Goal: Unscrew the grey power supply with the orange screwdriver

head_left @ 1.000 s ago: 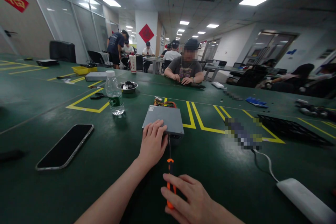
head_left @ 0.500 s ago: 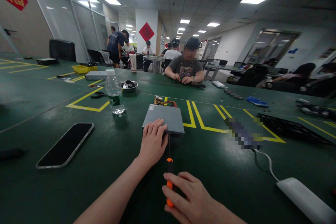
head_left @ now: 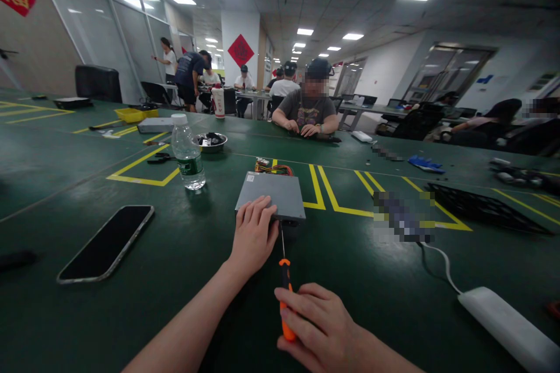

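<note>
A grey metal computer power supply (head_left: 280,191) lies on the green table in front of me, its bundle of coloured wires (head_left: 273,169) at the far side. My left hand (head_left: 254,230) holds it at the near left, fingers across the top and thumb by the near face. In my right hand (head_left: 317,320) is a screwdriver (head_left: 286,280) with an orange and black handle, gripped between thumb and fingers. Its shaft points away from me to the near face of the power supply. The tip's exact contact cannot be made out.
Left of the power supply stand a water bottle (head_left: 188,157) and a metal bowl (head_left: 210,141); a phone (head_left: 107,243) lies nearer. To the right are a white power strip (head_left: 503,323) and a black mesh panel (head_left: 481,207). Another person (head_left: 308,111) sits across the table.
The screwdriver handle has tilted slightly, its lower end swinging a little right with my right hand. My left hand stays on the power supply. The whole view has shifted slightly.
</note>
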Action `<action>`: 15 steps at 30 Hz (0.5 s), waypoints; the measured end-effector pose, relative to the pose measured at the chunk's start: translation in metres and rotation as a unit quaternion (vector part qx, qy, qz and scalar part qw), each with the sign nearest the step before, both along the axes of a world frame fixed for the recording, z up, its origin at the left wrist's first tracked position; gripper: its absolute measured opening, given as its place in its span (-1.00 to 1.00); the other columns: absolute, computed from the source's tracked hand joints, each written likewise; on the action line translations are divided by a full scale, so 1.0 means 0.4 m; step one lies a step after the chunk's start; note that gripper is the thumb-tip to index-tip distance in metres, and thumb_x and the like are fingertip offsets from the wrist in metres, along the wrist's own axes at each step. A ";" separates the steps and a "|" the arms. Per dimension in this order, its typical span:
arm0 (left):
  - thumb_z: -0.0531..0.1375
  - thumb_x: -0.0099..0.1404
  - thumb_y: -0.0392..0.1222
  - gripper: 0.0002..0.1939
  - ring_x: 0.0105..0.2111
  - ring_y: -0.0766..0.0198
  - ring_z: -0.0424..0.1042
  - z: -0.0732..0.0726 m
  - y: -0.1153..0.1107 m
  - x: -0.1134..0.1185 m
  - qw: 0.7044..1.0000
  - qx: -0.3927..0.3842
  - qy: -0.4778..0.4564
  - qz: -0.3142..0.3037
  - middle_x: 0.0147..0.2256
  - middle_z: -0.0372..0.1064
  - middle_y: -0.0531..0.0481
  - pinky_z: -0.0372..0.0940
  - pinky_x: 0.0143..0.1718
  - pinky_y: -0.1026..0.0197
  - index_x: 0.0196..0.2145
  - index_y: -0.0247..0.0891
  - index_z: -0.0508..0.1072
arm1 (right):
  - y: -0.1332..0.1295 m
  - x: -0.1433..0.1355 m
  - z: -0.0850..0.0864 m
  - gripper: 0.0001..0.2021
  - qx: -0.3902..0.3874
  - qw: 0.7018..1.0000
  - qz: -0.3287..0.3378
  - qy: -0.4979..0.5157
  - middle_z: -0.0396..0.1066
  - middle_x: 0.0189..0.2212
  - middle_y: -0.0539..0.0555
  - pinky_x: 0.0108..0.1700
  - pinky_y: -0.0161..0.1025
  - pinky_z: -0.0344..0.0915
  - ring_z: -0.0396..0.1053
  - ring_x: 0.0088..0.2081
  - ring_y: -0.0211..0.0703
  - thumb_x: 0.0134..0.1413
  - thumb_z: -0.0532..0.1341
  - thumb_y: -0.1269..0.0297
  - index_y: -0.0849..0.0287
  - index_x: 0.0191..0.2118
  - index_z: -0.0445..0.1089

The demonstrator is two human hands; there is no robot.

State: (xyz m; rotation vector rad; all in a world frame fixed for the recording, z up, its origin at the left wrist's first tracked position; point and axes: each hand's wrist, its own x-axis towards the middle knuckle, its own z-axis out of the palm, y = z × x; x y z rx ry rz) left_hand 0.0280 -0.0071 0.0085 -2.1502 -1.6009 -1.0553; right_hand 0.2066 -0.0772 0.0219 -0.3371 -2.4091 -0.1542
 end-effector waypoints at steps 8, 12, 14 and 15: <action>0.04 0.25 -0.25 -0.75 0.10 0.10 0.15 0.000 0.002 0.000 1.000 0.007 -0.005 -0.007 0.03 0.26 -0.10 0.00 0.11 -0.06 -0.09 -0.20 0.27 | 0.001 0.010 0.010 -0.74 -0.020 0.998 -0.013 -0.056 0.42 -0.13 0.22 -0.12 -0.24 0.32 0.38 -0.10 -0.20 0.21 0.03 0.26 0.25 -0.05 0.24; 0.04 0.26 -0.25 -0.75 0.10 0.12 0.15 -0.002 0.004 0.000 1.000 0.009 -0.001 -0.005 0.04 0.26 -0.09 0.00 0.11 -0.05 -0.09 -0.19 0.26 | 0.004 0.006 0.006 -0.84 0.012 1.000 -0.013 -0.001 0.46 -0.22 0.20 -0.19 -0.28 0.35 0.43 -0.25 -0.25 0.19 0.07 0.31 0.25 -0.16 0.28; 0.04 0.26 -0.25 -0.75 0.10 0.13 0.15 -0.002 0.005 0.000 1.000 0.011 0.001 -0.004 0.03 0.26 -0.09 0.00 0.11 -0.04 -0.09 -0.19 0.26 | 0.006 0.008 -0.001 -0.86 0.018 0.999 -0.011 0.037 0.47 -0.25 0.21 -0.22 -0.27 0.36 0.44 -0.31 -0.25 0.18 0.10 0.29 0.26 -0.21 0.26; 0.03 0.26 -0.25 -0.75 0.10 0.13 0.15 -0.002 0.005 0.000 1.000 0.012 0.002 -0.003 0.03 0.26 -0.09 0.00 0.11 -0.04 -0.09 -0.19 0.26 | 0.006 0.009 -0.003 -0.85 0.019 0.999 -0.012 0.047 0.47 -0.25 0.22 -0.22 -0.26 0.36 0.44 -0.32 -0.25 0.17 0.11 0.28 0.27 -0.22 0.25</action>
